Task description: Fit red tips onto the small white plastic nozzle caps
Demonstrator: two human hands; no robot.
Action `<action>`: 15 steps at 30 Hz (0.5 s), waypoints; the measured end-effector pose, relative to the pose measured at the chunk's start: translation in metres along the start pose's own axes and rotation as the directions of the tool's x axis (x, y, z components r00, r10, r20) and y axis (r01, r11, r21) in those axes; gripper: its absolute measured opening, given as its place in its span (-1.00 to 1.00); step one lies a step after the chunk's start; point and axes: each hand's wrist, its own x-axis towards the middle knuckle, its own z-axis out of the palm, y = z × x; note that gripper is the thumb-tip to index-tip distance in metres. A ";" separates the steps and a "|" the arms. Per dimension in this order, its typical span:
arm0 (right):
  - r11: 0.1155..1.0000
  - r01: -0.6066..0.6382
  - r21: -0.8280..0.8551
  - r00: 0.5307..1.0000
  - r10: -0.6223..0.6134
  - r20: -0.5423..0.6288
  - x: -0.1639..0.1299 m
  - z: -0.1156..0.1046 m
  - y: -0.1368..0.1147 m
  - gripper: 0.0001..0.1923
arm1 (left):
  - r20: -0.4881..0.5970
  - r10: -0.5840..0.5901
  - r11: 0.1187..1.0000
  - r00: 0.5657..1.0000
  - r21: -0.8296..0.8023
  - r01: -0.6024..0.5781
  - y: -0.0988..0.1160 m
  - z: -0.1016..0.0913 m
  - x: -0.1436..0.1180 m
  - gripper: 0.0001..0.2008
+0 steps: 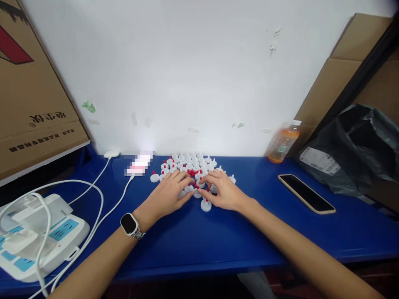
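Note:
A cluster of several small white round caps [190, 162], some tipped with red, lies on the blue table [218, 236] near the white wall. Tiny red pieces [191, 172] sit in the middle of the cluster. My left hand [170, 193], with a watch on its wrist, rests palm down on the near left side of the cluster, fingers over the caps. My right hand [222, 192] mirrors it on the near right side, fingertips touching caps. One white cap [206, 204] stands just under my right hand. Whether either hand pinches a piece is hidden by the fingers.
A phone [306, 193] lies face up at the right. An orange drink bottle [283, 142] stands by the wall. A dark plastic bag [352, 149] and cardboard boxes fill the right. A white power strip [40, 236] with cables sits at the left edge, beside another cardboard box [31, 95].

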 end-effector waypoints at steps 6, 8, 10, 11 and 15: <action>0.999 -0.035 -0.022 0.999 0.036 0.023 0.000 0.001 0.010 -0.88 | 0.084 0.024 0.994 0.996 0.108 -0.033 -0.009 0.007 -0.001 -0.84; 0.998 -0.051 -0.035 0.999 0.051 0.017 0.001 -0.002 0.013 -0.87 | 0.090 0.027 0.995 0.996 0.090 -0.035 -0.014 0.007 -0.001 -0.86; 0.997 -0.056 -0.050 0.998 0.055 -0.007 0.002 -0.004 0.012 -0.83 | 0.088 0.032 0.997 0.996 0.068 -0.038 -0.018 0.007 -0.001 -0.88; 0.997 -0.047 -0.060 0.999 0.046 -0.021 0.002 -0.004 0.010 -0.80 | 0.085 0.034 0.997 0.996 0.063 -0.040 -0.018 0.007 -0.001 -0.87; 0.985 0.079 -0.154 0.997 -0.082 -0.012 0.004 0.008 -0.004 -0.69 | 0.078 0.030 0.994 0.997 0.101 -0.038 -0.017 0.009 0.000 -0.83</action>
